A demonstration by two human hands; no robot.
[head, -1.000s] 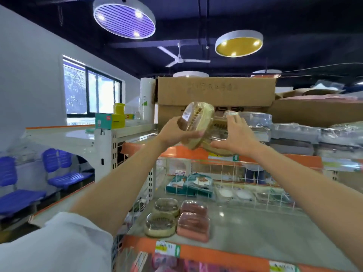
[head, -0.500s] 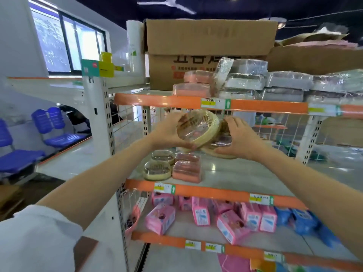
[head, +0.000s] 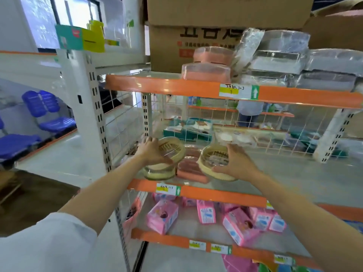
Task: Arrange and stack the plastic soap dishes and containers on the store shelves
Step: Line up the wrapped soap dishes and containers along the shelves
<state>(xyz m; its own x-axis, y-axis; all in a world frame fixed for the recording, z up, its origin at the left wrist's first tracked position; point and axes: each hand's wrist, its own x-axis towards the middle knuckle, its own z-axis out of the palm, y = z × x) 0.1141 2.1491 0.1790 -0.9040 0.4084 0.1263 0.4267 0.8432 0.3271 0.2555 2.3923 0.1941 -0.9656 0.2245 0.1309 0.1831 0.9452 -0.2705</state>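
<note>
My left hand [head: 151, 150] grips a beige oval soap dish [head: 172, 152] with a clear lid, held just above another beige dish [head: 159, 173] at the left end of the middle shelf [head: 216, 195]. My right hand [head: 235, 163] holds a second beige dish [head: 213, 160], tilted, over the shelf to the right of the pink soap dishes [head: 190, 169]. More pink lidded dishes [head: 206, 71] stand stacked on the top shelf [head: 163, 85].
Wrapped clear containers [head: 279, 59] and cardboard boxes [head: 196, 36] crowd the top shelf. Pink packets [head: 163, 216] lie on the lower shelf. A wire grid [head: 225, 122] backs the middle shelf. Blue chairs [head: 47, 114] stand at the left.
Both hands have come down from the top shelf to the middle shelf and moved apart, each now with one beige dish. The camera has tilted down.
</note>
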